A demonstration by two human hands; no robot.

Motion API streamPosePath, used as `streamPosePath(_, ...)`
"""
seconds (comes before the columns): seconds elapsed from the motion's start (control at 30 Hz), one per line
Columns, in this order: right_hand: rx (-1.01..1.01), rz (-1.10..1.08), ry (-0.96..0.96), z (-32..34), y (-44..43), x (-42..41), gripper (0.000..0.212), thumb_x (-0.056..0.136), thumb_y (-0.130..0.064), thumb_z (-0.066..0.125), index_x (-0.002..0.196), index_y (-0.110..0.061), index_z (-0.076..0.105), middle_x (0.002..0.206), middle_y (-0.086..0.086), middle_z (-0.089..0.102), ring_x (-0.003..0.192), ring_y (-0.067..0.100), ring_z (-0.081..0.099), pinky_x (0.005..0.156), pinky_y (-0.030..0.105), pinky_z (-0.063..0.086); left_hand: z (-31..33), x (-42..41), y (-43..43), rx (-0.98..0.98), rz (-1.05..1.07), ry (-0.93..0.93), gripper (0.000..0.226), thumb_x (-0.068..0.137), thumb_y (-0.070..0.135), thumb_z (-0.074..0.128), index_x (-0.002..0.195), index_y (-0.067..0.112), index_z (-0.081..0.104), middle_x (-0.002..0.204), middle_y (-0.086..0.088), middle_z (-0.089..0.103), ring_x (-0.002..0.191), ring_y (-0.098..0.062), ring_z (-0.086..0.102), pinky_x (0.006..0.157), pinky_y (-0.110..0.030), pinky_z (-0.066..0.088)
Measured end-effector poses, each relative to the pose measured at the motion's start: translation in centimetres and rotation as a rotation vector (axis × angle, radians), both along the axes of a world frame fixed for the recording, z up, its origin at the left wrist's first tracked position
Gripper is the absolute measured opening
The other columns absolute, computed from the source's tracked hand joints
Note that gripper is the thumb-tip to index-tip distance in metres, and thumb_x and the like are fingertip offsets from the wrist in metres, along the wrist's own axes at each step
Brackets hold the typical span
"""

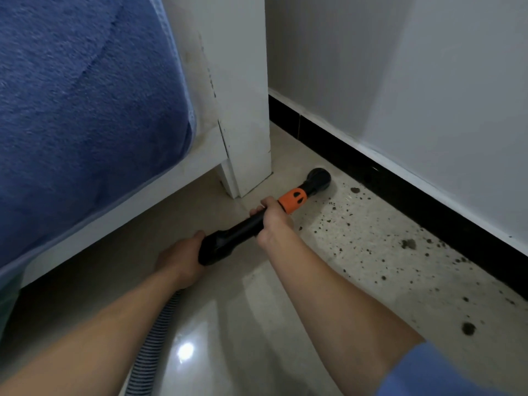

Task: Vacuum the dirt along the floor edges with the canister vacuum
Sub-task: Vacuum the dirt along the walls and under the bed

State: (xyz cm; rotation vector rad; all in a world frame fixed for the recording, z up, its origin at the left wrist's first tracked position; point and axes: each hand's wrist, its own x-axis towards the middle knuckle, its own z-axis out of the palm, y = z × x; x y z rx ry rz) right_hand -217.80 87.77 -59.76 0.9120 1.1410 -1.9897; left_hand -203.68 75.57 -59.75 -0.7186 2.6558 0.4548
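Observation:
A black vacuum wand [234, 238] with an orange collar [293, 201] points toward the room corner. Its round black nozzle [319, 180] sits on the floor next to the black baseboard [400, 195]. My right hand [271, 217] grips the wand just behind the orange collar. My left hand [183, 261] holds the thick rear end of the wand, where the ribbed grey hose [157, 332] joins. Dark dirt crumbs [408, 244] lie scattered along the baseboard to the right of the nozzle. The canister itself is out of view.
A white bed frame leg [248, 155] stands just left of the nozzle, with a blue-covered mattress [85, 110] above it. A white wall [428, 81] rises over the baseboard. The glossy beige tile floor [243, 324] spreads beneath my arms.

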Motion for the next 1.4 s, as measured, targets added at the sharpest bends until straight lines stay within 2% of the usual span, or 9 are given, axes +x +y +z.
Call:
streamPosePath(0.17,0.144,-0.079,0.016,0.6,4.1,-2.0,0.006,0.090,-0.010,0.063,0.088,-0.005,0.058,0.065,0.006,0.058,0.052,0.018,0.058,0.056,0.028,0.052,-0.8,-3.5,3.5,0.087,-0.145,-0.098,0.030,0.081,0.023,0.061,0.103,0.026,0.041,0.108,-0.004,0.059,0.095,-0.024,0.059,0.076,-0.032,0.050)
streamPosePath(0.3,0.135,-0.151,-0.011,0.3,6.6,-1.3,0.009,0.089,-0.008,0.063,0.085,-0.006,0.056,0.063,0.006,0.057,0.049,0.018,0.057,0.053,0.029,0.051,-1.1,-4.7,4.3,0.079,-0.237,-0.122,0.031,0.080,0.026,0.063,0.105,0.023,0.044,0.113,-0.005,0.060,0.099,-0.025,0.059,0.080,-0.033,0.049)
streamPosePath(0.47,0.154,-0.217,-0.017,0.1,9.0,-0.7,0.010,0.088,-0.008,0.066,0.081,-0.005,0.059,0.065,0.008,0.063,0.054,0.020,0.062,0.064,0.034,0.057,-1.1,-5.3,5.9,0.104,-0.317,-0.103,0.029,0.082,0.026,0.062,0.098,0.025,0.038,0.114,-0.005,0.060,0.099,-0.024,0.059,0.080,-0.034,0.051)
streamPosePath(0.57,0.143,-0.191,-0.001,0.4,8.6,-0.9,0.009,0.088,-0.009,0.066,0.083,-0.006,0.059,0.067,0.008,0.063,0.055,0.020,0.062,0.066,0.034,0.057,-0.8,-5.2,5.6,0.096,-0.302,-0.082,0.028,0.082,0.025,0.061,0.098,0.025,0.038,0.114,-0.006,0.060,0.100,-0.025,0.059,0.081,-0.036,0.051)
streamPosePath(0.73,0.101,-0.051,0.033,1.3,5.5,-1.7,0.007,0.089,-0.009,0.064,0.089,-0.006,0.057,0.063,0.006,0.058,0.055,0.019,0.059,0.057,0.030,0.052,-0.2,-4.0,3.6,0.075,-0.202,-0.074,0.029,0.081,0.022,0.060,0.097,0.025,0.037,0.107,-0.005,0.059,0.095,-0.024,0.060,0.077,-0.033,0.051)
streamPosePath(0.87,0.088,0.009,0.039,1.3,3.7,-1.6,0.006,0.089,-0.008,0.063,0.088,-0.005,0.058,0.065,0.007,0.059,0.054,0.019,0.060,0.057,0.029,0.052,-0.2,-3.2,2.3,0.075,-0.139,-0.105,0.031,0.080,0.024,0.062,0.099,0.026,0.037,0.110,-0.005,0.060,0.096,-0.024,0.060,0.080,-0.035,0.052)
streamPosePath(1.1,0.125,-0.114,-0.018,0.1,8.7,-0.9,0.009,0.089,-0.009,0.063,0.083,-0.007,0.057,0.064,0.006,0.058,0.054,0.019,0.058,0.057,0.031,0.053,-1.4,-5.1,5.4,0.101,-0.318,-0.117,0.037,0.076,0.022,0.063,0.110,0.019,0.048,0.114,-0.004,0.059,0.102,-0.024,0.058,0.080,-0.033,0.050)
streamPosePath(1.2,0.123,-0.193,-0.050,-0.3,10.9,-0.1,0.008,0.090,-0.008,0.064,0.086,-0.006,0.058,0.061,0.005,0.058,0.052,0.018,0.058,0.052,0.030,0.050,-1.8,-6.0,6.6,0.117,-0.382,-0.137,0.035,0.074,0.023,0.064,0.105,0.023,0.047,0.112,-0.004,0.061,0.099,-0.023,0.059,0.080,-0.033,0.051)
streamPosePath(1.4,0.089,-0.149,0.010,0.3,8.7,-1.0,0.010,0.087,-0.005,0.063,0.080,-0.007,0.055,0.055,0.004,0.056,0.050,0.018,0.057,0.053,0.032,0.050,-1.2,-5.4,5.0,0.142,-0.300,-0.067,0.032,0.077,0.020,0.065,0.100,0.024,0.043,0.109,-0.005,0.060,0.096,-0.024,0.059,0.073,-0.031,0.048)
